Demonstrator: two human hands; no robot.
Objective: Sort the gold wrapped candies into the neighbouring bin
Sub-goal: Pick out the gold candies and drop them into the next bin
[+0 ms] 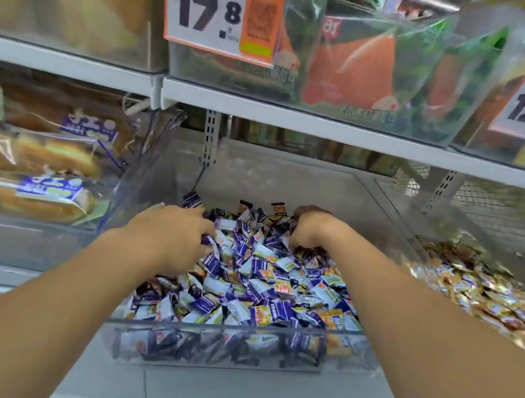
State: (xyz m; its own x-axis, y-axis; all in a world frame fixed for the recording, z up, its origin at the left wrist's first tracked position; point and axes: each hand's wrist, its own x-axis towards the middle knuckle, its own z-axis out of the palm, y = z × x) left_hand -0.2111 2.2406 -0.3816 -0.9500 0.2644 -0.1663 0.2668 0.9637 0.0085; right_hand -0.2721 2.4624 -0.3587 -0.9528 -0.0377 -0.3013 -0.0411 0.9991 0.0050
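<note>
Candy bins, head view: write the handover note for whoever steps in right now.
Left hand: fingers dug into the mixed candies, grip hidden.
Right hand: curled down into the pile at the back, what it holds is hidden.
Centre bin: mostly purple and white wrappers, a few gold wrapped candies near the front right.
Neighbouring bin on the right: already full of gold wrappers.
Done: cannot tell from this picture.
Left: pick out the remaining gold ones and move them right.

Both bare forearms reached forward; left hand (169, 237) lay palm down, fingers curled; right hand (308, 228) bent downward, fingertips hidden.
</note>
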